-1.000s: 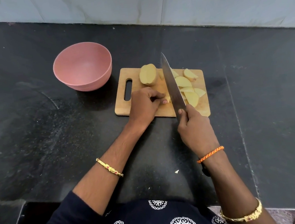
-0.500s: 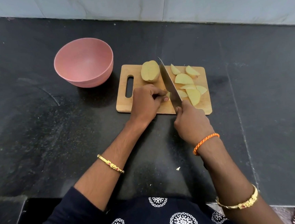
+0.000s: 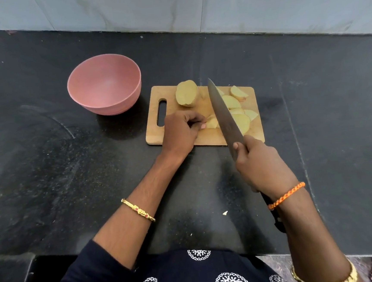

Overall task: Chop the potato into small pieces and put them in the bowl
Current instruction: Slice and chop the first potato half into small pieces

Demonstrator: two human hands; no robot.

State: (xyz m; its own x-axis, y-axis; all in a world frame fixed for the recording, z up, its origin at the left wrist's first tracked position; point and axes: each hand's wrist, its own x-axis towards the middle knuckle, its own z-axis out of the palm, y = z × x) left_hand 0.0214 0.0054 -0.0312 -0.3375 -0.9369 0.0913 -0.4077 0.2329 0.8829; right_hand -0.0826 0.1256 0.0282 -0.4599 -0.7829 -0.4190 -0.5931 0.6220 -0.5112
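Note:
A wooden cutting board (image 3: 153, 130) lies on the black counter. A potato half (image 3: 186, 93) sits cut side up at its far edge, and several pale wedges (image 3: 233, 105) lie on its right part. My left hand (image 3: 181, 132) rests on the board with curled fingers pinching a small potato piece (image 3: 211, 123). My right hand (image 3: 260, 167) grips the handle of a long knife (image 3: 224, 115), whose blade is raised over the board just right of that piece. The pink bowl (image 3: 104, 85) stands left of the board, with nothing in it.
The black stone counter (image 3: 47, 164) runs to a pale tiled wall (image 3: 168, 5) behind. A tiny potato scrap (image 3: 225, 213) lies on the counter near me. The counter's front edge is close to my body.
The knife went down onto the held piece half a second ago and has since lifted and drawn back toward me. My left hand has stayed on the same piece.

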